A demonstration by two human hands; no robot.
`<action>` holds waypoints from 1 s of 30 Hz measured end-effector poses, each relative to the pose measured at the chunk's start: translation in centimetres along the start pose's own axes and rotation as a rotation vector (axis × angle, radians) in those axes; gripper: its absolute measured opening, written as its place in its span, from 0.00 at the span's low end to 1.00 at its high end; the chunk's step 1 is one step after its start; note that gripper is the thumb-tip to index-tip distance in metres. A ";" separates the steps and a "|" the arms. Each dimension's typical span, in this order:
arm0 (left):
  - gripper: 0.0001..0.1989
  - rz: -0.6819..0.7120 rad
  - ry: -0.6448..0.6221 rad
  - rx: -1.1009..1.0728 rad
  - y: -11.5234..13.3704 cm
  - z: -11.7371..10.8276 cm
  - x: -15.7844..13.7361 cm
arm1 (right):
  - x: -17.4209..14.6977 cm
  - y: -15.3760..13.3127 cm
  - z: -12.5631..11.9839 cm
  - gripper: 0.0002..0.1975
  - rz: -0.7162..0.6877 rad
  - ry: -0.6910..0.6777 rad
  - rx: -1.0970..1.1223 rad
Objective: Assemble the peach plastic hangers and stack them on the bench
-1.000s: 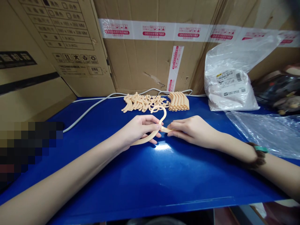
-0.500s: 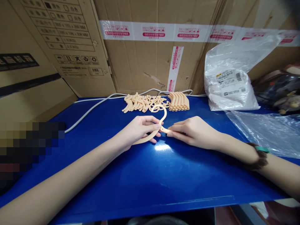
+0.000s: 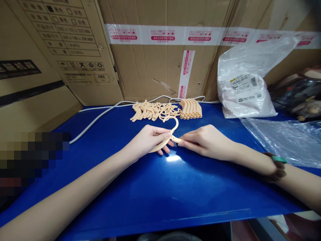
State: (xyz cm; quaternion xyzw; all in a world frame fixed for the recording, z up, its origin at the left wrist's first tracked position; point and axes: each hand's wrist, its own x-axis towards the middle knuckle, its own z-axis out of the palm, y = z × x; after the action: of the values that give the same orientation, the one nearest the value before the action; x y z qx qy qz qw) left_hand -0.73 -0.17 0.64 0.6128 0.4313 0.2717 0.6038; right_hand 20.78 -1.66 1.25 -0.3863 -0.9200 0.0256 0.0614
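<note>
A cream plastic clothes hanger [image 3: 176, 124] is held above the blue table, its curved hook pointing up and away from me. My left hand [image 3: 154, 140] pinches it below the hook, with one long curved arm of the hanger passing under the palm. My right hand [image 3: 204, 140] grips a short hanger arm piece [image 3: 177, 139] between thumb and fingers. Its end, with a small round hole, meets the base of the hook; most of it is hidden inside the right hand. Whether the two are joined I cannot tell.
Behind the hands lie a heap of loose hanger arms [image 3: 145, 110], a pile of hooks [image 3: 170, 109] and a neat stack of arms [image 3: 191, 108]. A white cable [image 3: 92, 124] runs along the cardboard boxes [image 3: 150, 67]. A white plastic bag [image 3: 247, 95] and clear film [image 3: 283, 144] are at right.
The hanger in my left hand has turned slightly, its hook and long arm shifting a little. My right hand stays almost still. Loose pieces behind have not moved.
</note>
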 end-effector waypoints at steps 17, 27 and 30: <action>0.14 -0.016 -0.030 0.083 0.4 0.3 -0.4 | 0.1 0.1 -0.3 0.22 0.004 -0.020 0.007; 0.17 0.164 -0.036 0.435 -0.3 0.3 -0.2 | 0.3 1.1 -0.3 0.20 -0.054 0.042 0.080; 0.18 0.220 -0.008 0.514 -0.8 0.4 -0.2 | 0.2 1.1 -0.5 0.18 -0.036 0.024 0.103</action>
State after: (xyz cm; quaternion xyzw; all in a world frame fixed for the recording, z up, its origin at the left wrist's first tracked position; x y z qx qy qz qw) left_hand -0.67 -0.62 -0.11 0.7902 0.4144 0.2148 0.3971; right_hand 21.46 -0.74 1.64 -0.3661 -0.9236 0.0669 0.0926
